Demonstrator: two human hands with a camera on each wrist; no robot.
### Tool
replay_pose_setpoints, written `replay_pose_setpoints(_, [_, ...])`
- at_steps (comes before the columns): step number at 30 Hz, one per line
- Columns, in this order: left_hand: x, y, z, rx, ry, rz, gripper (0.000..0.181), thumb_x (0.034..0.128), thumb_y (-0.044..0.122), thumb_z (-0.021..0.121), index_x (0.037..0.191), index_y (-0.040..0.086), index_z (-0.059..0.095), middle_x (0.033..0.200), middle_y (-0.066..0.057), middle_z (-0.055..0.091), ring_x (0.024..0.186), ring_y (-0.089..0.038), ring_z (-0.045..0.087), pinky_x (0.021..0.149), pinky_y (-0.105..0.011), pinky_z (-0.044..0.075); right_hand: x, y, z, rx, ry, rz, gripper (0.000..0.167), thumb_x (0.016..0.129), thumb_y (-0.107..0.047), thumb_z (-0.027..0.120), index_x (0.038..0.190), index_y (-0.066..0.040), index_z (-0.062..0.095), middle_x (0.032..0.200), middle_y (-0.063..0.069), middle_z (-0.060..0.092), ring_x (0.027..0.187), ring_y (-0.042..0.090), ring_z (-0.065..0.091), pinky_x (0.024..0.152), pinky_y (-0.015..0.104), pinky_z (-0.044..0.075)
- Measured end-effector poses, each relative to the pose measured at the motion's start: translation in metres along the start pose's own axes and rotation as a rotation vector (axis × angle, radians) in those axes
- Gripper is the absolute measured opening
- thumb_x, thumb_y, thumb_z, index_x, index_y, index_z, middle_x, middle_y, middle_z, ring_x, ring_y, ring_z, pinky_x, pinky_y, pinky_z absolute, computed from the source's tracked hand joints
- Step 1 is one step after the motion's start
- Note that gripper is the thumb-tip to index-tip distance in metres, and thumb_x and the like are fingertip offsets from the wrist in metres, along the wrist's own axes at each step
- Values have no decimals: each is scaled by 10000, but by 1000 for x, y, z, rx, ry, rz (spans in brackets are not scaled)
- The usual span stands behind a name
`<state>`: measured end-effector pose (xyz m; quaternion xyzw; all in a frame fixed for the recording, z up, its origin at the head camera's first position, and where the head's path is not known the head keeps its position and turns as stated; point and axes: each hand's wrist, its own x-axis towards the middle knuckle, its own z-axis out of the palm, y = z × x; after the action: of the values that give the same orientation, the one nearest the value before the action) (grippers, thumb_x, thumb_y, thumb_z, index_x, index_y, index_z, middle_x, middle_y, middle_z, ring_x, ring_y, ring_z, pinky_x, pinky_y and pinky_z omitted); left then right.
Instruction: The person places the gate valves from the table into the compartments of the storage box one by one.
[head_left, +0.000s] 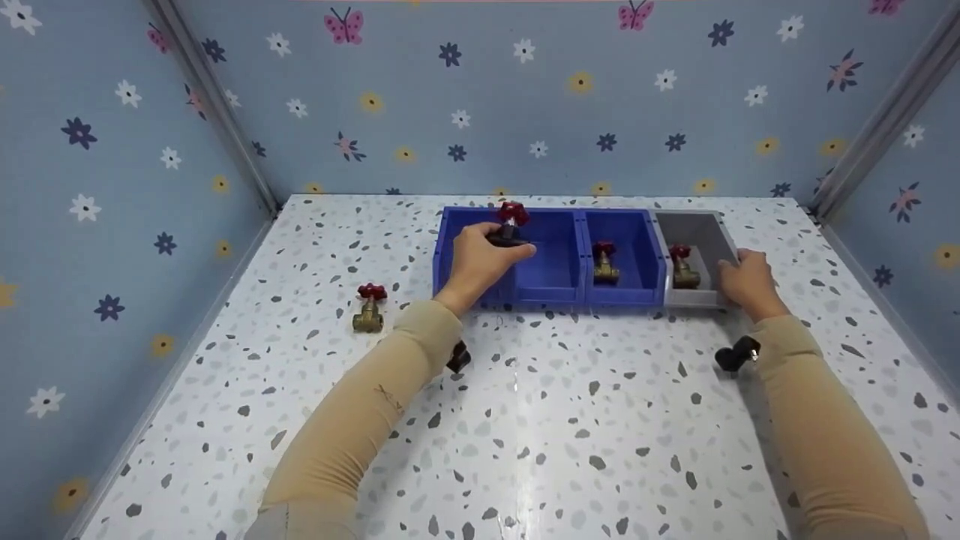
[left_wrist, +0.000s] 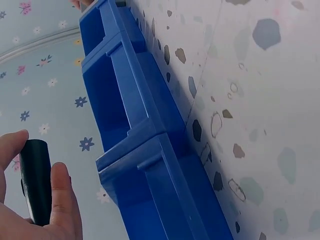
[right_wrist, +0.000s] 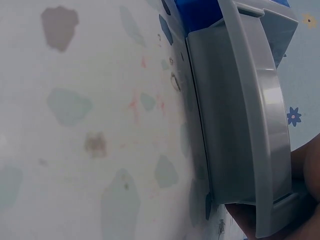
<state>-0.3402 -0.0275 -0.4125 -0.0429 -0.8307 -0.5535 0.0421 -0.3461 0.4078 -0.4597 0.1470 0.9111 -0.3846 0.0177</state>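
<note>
Speckled white tabletop [head_left: 585,450]; on it blue bins [head_left: 551,295], grey bin [head_left: 694,298], red-handled brass-coloured valve [head_left: 368,318].

Left hand [head_left: 480,264] holds a red-knobbed black valve [head_left: 511,227] over the blue bins [head_left: 551,295]; right hand [head_left: 750,285] grips the grey bin's [head_left: 691,298] three o'clock side.

Flowered blue walls [head_left: 510,97] and grey posts [head_left: 215,101] border a speckled table [head_left: 555,420].

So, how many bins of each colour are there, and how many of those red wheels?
Blue bins: 3
Grey bin: 1
Red wheels: 4 (one at the left hand, one on the table, one in a blue bin, one in the grey bin)
Total: 8
</note>
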Motion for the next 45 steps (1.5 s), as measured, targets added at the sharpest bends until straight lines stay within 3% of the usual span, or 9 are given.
replay_pose_setpoints(9, [-1,2,10,-35,-28,8,650,853,298,930,1378,-3,692,1289,-163,743,1132,-271,724,982,-394,626,1,1,2,-19,22,-24,554,1154,-195,350,1578,158,391,1530,402,523,1340,471,588,1092,598,507])
replay_pose_setpoints(17, [-3,11,23,-71,-48,-21,652,853,281,938,1386,2,687,1306,-159,741,1132,-263,729,965,-362,637,1,0,1,22,15,-11,550,1150,-185,351,1585,150,385,1549,394,510,1384,476,566,1161,606,487])
replay_pose_setpoints(31, [-4,15,48,-99,-13,-48,693,813,191,959,1411,-16,675,1315,-185,742,1150,-287,736,994,-370,631,2,1,2,0,16,6,552,1147,-185,352,1585,150,380,1554,394,503,1399,486,553,1180,634,472])
replay_pose_setpoints(39, [-5,15,58,-104,-20,-37,703,825,164,939,1442,-16,656,1362,-197,719,1194,-301,721,984,-369,639,1,4,2,-28,42,-74,538,1154,-195,379,1526,190,432,1506,428,520,1362,531,574,1112,631,497])
replay_pose_setpoints(45, [-5,12,65,-104,-10,-43,673,841,153,934,1436,0,659,1365,-192,710,1212,-311,711,992,-389,639,3,3,2,-18,38,-53,547,1153,-192,372,1544,188,411,1527,418,510,1388,513,559,1166,641,471])
